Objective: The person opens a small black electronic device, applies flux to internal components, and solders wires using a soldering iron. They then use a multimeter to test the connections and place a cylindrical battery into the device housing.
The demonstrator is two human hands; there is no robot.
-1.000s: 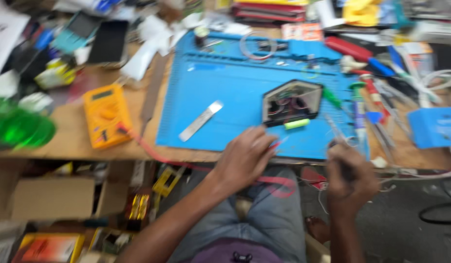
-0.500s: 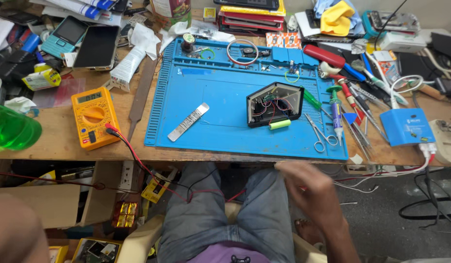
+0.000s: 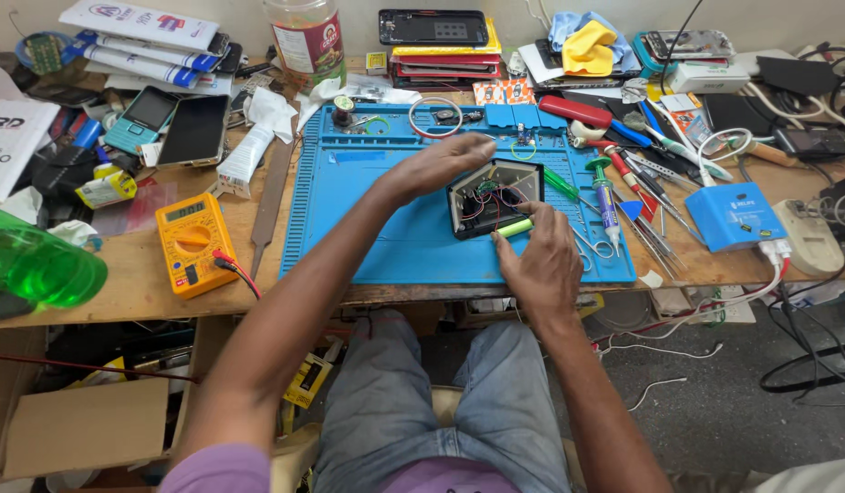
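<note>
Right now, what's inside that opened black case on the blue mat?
Inside the black case show red and black wires and a small green part. The left hand hovers over its upper left corner, hiding that part.

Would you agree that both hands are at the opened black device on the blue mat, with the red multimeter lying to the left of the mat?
Not quite: the multimeter is yellow-orange, not red, as the head view shows. The rest holds: the left hand and right hand are at the opened black device on the blue mat, and the multimeter lies left of the mat.
</note>
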